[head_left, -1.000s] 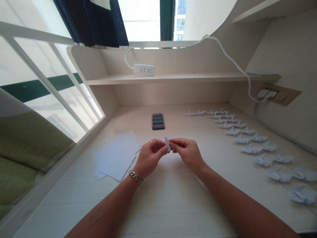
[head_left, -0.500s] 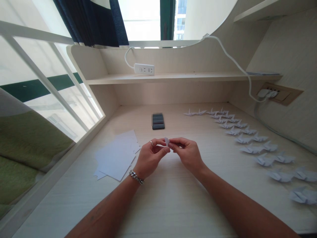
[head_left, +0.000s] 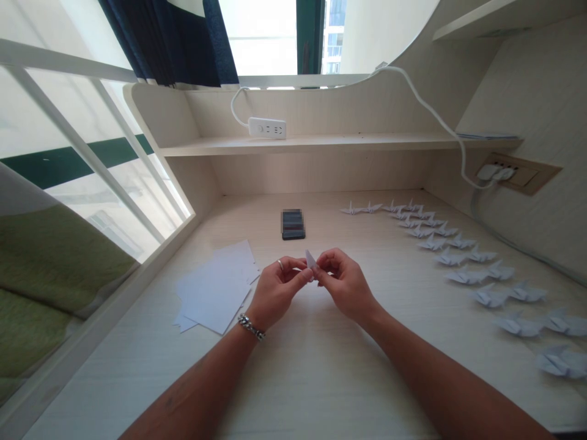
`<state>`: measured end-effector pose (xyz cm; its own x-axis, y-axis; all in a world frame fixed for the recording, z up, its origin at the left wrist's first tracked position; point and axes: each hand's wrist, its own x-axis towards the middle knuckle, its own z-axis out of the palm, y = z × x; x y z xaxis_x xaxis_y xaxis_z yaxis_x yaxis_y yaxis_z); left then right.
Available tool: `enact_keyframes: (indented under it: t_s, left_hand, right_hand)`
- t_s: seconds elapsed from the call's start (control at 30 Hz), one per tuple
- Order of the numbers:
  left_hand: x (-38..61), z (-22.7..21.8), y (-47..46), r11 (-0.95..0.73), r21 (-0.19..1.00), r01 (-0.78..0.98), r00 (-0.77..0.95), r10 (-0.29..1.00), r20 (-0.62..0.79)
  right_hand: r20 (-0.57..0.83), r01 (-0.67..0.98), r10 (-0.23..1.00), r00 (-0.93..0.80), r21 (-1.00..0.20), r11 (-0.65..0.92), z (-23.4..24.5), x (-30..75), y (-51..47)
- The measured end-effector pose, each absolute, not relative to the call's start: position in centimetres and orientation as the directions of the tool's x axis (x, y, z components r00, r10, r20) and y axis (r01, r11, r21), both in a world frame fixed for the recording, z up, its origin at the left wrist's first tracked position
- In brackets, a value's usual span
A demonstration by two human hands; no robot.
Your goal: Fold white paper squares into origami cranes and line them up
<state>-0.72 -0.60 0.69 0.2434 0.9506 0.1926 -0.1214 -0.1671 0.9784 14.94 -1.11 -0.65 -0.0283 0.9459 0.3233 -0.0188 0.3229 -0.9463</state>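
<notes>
A small piece of folded white paper [head_left: 310, 259] points upward between my two hands, above the middle of the desk. My left hand [head_left: 277, 287], with a ring and a chain bracelet, pinches its lower left part between thumb and fingers. My right hand [head_left: 347, 282] grips it from the right, thumb against the paper and fingers curled. The fingers cover most of the lower part of the folded paper. Left of my left hand lies a loose stack of white paper sheets [head_left: 215, 287].
Several folded paper cranes [head_left: 465, 275] stand in rows along the right side of the desk [head_left: 293, 379]. A dark phone [head_left: 293, 225] lies beyond my hands. On the shelf [head_left: 330, 143] sits a white power strip [head_left: 267, 128]. A white cable [head_left: 424, 104] hangs at the right.
My right hand has shifted its grip, its fingers rising slightly and curling. More of the folded paper's pointed tip now shows above the fingers. My left hand has barely moved.
</notes>
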Motion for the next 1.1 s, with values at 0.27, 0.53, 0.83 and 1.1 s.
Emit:
enact_keyframes:
  t_s: [0.27,0.53,0.83,1.1]
  left_hand:
    - [-0.86,0.75,-0.50,-0.096,0.979,-0.180,0.209,0.969,0.133]
    - [-1.09,0.33,-0.24,-0.023,0.967,-0.253,0.258,0.962,0.090]
    - [-1.10,0.66,-0.48,-0.031,0.975,-0.222,0.221,0.972,0.081]
    - [-0.84,0.83,-0.82,-0.253,0.956,0.148,0.258,0.943,0.210]
  right_hand:
    - [0.292,-0.065,0.945,-0.144,-0.956,0.286,-0.13,14.89,-1.58]
    - [0.282,-0.083,0.949,-0.141,-0.959,0.272,-0.36,14.88,-1.37]
    - [0.226,-0.179,0.964,-0.139,-0.963,0.200,-0.23,15.03,-1.16]
    - [0.193,-0.109,0.979,-0.061,-0.977,0.185,-0.76,14.86,-0.76]
